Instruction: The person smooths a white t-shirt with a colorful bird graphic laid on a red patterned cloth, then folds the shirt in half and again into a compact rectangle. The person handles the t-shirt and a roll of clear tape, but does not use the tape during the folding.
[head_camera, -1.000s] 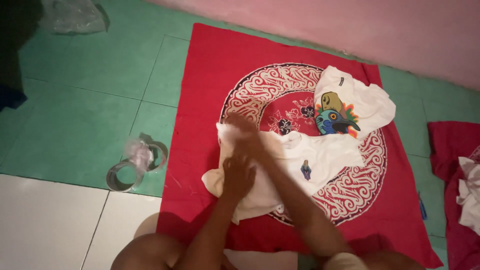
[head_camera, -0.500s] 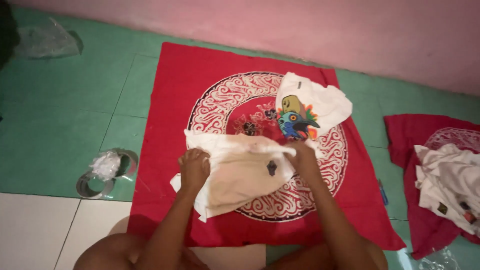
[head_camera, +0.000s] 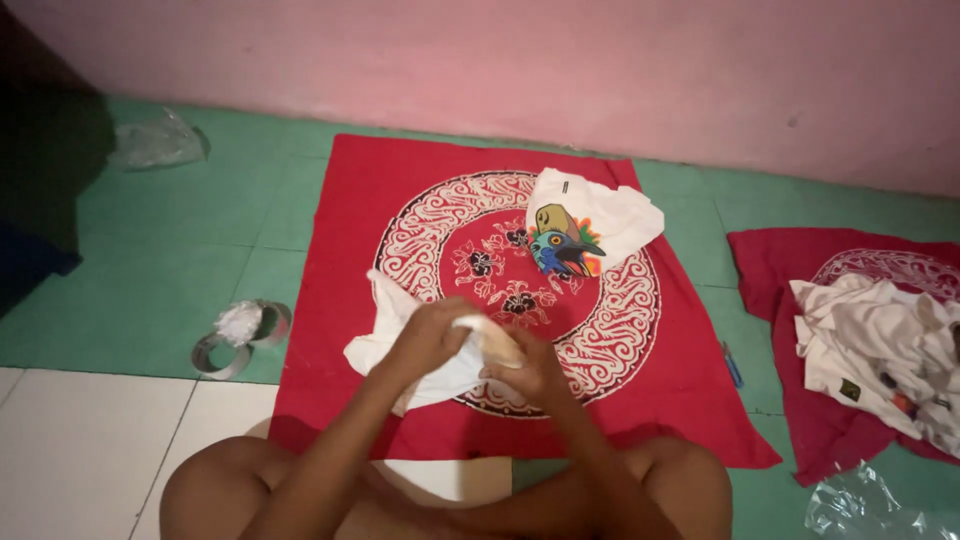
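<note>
My left hand (head_camera: 425, 335) and my right hand (head_camera: 525, 372) meet over the near part of a red patterned cloth (head_camera: 350, 230) spread on the floor. Both grip a white garment (head_camera: 385, 335), bunched between them, with its loose end trailing to the left on the cloth. Farther away on the cloth lies a folded white shirt with a colourful bird print (head_camera: 585, 225). My bare knees fill the bottom of the view.
A second red cloth (head_camera: 775, 265) at the right carries a pile of white garments (head_camera: 880, 350). Clear plastic bags lie at the bottom right (head_camera: 880, 505) and far left (head_camera: 155, 140). A metal ring with crumpled plastic (head_camera: 235, 335) sits on the green tiles. A pink wall runs behind.
My hands have drawn together, gathering the white garment from a flat spread into a bunch. The view has tilted up and rightwards, showing more of the wall and the second cloth.
</note>
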